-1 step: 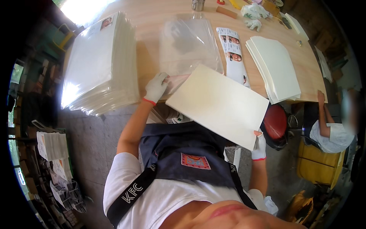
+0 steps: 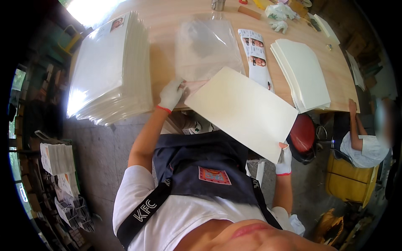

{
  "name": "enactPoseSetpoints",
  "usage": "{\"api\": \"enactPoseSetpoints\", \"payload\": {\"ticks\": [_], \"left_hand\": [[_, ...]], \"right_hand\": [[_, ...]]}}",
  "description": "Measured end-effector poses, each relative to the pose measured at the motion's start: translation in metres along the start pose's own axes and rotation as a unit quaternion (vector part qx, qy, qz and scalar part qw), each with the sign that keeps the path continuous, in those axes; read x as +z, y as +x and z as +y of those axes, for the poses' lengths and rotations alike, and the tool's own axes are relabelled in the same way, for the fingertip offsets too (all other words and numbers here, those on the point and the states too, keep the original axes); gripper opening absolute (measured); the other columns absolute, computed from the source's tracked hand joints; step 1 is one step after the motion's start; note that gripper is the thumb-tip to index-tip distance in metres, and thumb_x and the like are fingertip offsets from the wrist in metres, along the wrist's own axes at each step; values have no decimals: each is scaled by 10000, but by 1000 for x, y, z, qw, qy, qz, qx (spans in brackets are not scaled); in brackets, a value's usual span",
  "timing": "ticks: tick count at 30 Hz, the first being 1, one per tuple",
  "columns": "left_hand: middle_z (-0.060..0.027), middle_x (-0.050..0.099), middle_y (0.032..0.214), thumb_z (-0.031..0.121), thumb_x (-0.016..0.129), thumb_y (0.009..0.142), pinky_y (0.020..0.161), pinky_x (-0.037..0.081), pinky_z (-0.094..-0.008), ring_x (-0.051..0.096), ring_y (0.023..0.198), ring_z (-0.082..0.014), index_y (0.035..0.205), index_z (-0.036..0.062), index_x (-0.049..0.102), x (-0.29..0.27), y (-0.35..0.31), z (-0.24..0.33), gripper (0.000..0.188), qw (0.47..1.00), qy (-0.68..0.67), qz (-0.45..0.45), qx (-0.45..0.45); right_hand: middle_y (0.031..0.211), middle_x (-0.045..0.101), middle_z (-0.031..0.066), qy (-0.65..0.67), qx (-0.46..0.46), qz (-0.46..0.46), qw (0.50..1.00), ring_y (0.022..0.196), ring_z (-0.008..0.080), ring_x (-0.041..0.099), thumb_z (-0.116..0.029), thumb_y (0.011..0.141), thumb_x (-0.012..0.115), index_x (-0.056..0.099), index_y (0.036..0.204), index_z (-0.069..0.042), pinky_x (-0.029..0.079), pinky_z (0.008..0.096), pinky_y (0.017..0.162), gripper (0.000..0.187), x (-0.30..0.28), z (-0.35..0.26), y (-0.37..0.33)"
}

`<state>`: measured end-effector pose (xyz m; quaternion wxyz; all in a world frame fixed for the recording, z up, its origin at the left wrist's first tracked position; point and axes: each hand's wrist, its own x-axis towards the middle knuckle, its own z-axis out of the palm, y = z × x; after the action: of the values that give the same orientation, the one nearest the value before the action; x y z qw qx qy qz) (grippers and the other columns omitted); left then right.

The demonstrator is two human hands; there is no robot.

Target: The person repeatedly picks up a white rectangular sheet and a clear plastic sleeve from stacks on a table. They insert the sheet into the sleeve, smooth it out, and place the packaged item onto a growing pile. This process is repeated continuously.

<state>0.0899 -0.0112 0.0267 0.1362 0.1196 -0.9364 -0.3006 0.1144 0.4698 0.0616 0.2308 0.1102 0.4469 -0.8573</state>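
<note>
A white rectangular board [image 2: 243, 113] tilts across the front of the table, over my lap. My right hand [image 2: 284, 161], in a white glove, pinches it at its lower right corner, the thumb on top. The board's far edge overlaps the near part of a pile of clear plastic bags [image 2: 207, 50]. My left hand [image 2: 170, 95], also gloved, has its fingers closed at the near left corner of the bags, gripping a film edge. To its left rises a tall stack of bagged white boards [image 2: 98, 67], the top one with a printed label.
Printed label strips [image 2: 257, 60] and a stack of white boards [image 2: 301, 75] lie on the wooden table [image 2: 161, 50] at right. Spare gloves [image 2: 278, 26] and a metal cup [image 2: 217, 5] are farther back. A red stool [image 2: 302, 133] and a seated person [image 2: 364, 144] are at right.
The white board has shifted slightly to the right and away from me at its far end. My left hand stays by the bag corner, having moved only a little.
</note>
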Motion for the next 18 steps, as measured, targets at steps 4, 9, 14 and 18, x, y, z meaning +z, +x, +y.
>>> {"api": "enactPoseSetpoints", "payload": {"ticks": [4, 9, 14, 18], "left_hand": [[-63, 594, 946, 165, 592, 755, 717, 478, -369, 575, 848, -264, 952, 126, 598, -4, 8, 28, 200, 993, 72, 43, 77], [-51, 588, 950, 192, 614, 728, 717, 494, -405, 555, 927, -254, 924, 140, 581, 25, 25, 26, 205, 978, 190, 3, 90], [-46, 556, 1015, 195, 605, 722, 697, 506, -422, 542, 973, -256, 1021, 153, 535, 21, 34, 37, 310, 978, 200, -49, 15], [-52, 557, 1023, 197, 598, 727, 683, 510, -421, 545, 988, -260, 1024, 152, 541, 17, 32, 43, 306, 967, 239, -82, 41]], "right_hand": [[1214, 547, 179, -32, -3, 3, 999, 1061, 288, 582, -134, 788, 507, 401, 1305, 28, 491, 393, 897, 552, -14, -6, 1], [1239, 528, 174, -18, 27, -74, 997, 1078, 284, 570, -177, 797, 529, 355, 1333, 35, 481, 400, 913, 602, 8, -34, -4], [1247, 521, 167, -74, 28, -84, 993, 1089, 264, 561, -205, 799, 554, 346, 1340, 34, 477, 380, 912, 627, -8, -36, 6], [1242, 526, 161, -71, 20, -104, 992, 1082, 257, 563, -216, 802, 562, 346, 1341, 36, 478, 368, 906, 633, -24, -39, 18]]}}
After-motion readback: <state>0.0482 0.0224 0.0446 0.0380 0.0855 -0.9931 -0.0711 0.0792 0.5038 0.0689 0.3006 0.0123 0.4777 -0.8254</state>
